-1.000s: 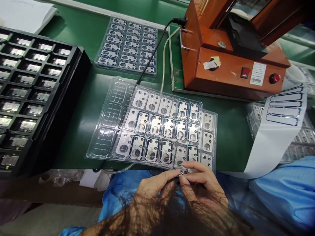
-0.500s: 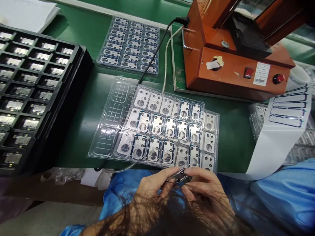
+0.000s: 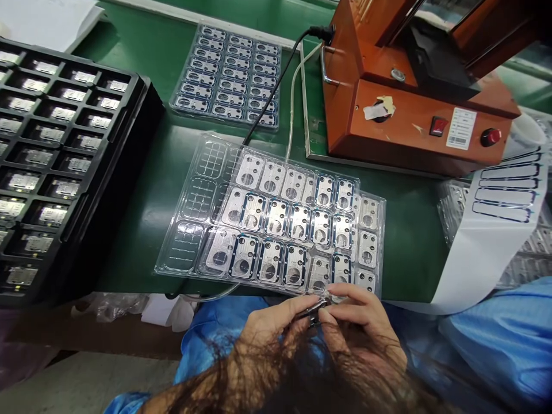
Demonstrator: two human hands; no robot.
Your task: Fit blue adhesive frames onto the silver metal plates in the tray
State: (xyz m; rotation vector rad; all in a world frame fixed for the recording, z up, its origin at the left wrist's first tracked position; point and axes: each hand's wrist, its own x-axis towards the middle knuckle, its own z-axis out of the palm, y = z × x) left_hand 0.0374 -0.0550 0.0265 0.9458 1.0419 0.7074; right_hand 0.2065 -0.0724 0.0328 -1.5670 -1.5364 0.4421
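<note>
Between my two hands, just off the near edge of the bench, is a small metal plate (image 3: 314,311), tilted and partly covered by fingers. My left hand (image 3: 273,325) pinches its left side between thumb and fingers. On the right end, my right hand (image 3: 360,322) closes its thumb and fingertips on the same plate. Right beyond my hands lies a clear plastic tray (image 3: 183,244) stacked over another. It holds silver plates with round holes, several bordered by a dark blue frame (image 3: 269,261). Hair hangs over part of both hands.
An orange machine (image 3: 414,126) with a red switch stands at the back right. A black tray stack (image 3: 125,155) fills the left. Farther back sits another filled tray (image 3: 226,75). A white liner sheet (image 3: 468,259) with dark frame strips curls at right. A black cable (image 3: 276,86) crosses the bench.
My right hand's fingers have shifted up and left over the plate, and the plate has turned to a steeper tilt. My left hand keeps its grip nearly in place.
</note>
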